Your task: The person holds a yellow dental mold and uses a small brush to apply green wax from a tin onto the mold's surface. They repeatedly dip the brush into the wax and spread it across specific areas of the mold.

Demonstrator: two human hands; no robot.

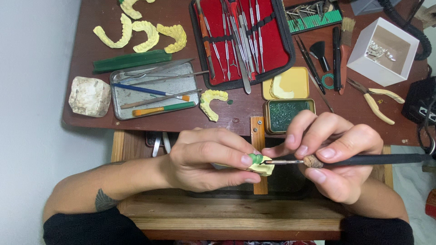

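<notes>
The bench (91,41) carries the spare gear toward its far edge: a red tool case (272,50) near the middle, a metal tray (136,97) to its left, yellow tooth casts (136,34) near the far left corner, a white box (363,50) at the right. Off the near edge, over a wooden frame (227,211), the left hand (204,159) is closed round a small yellow tooth model (262,169) topped with green wax (255,158), pinched at the fingertips. The right hand (336,159) grips a black-handled wax tool (363,159) like a pen, its metal tip just touching the model's right side. Bracing the hands against each other should steady a light touch.
</notes>
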